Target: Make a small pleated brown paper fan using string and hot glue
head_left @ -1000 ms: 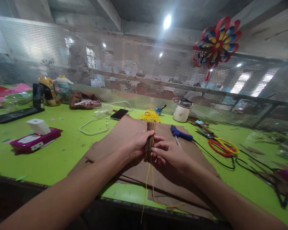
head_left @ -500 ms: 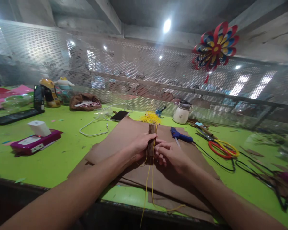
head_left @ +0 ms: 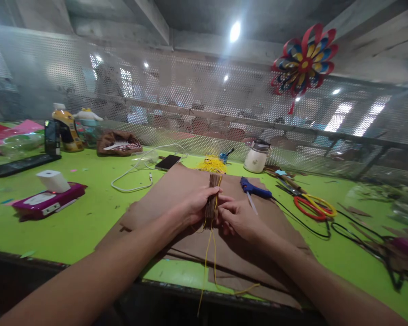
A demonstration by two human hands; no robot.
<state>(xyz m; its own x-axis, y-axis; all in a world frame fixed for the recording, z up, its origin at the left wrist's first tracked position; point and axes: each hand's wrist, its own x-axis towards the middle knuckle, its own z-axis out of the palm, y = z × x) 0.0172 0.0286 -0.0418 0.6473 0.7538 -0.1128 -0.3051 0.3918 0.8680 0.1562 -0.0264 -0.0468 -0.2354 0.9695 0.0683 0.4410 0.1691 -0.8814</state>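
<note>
My left hand is closed around a narrow bundle of brown cardboard strips, its thumb lying across the front. Yellow string runs along the bundle's front, and two loose tails hang below over the table edge. My right hand is closed at the bundle's right side, fingertips pinched where the string passes; the exact hold is partly hidden. Under both hands lie large brown cardboard sheets. A pile of yellow shredded strands sits just behind the bundle.
To the right are a blue glue gun with a black cord and scissors with red and yellow handles. A white jar stands behind. On the left are a purple power strip with a white charger, a white cable and a phone.
The view has shifted slightly. Both hands stay at the bundle, and my right fingers have drawn closer together against its side.
</note>
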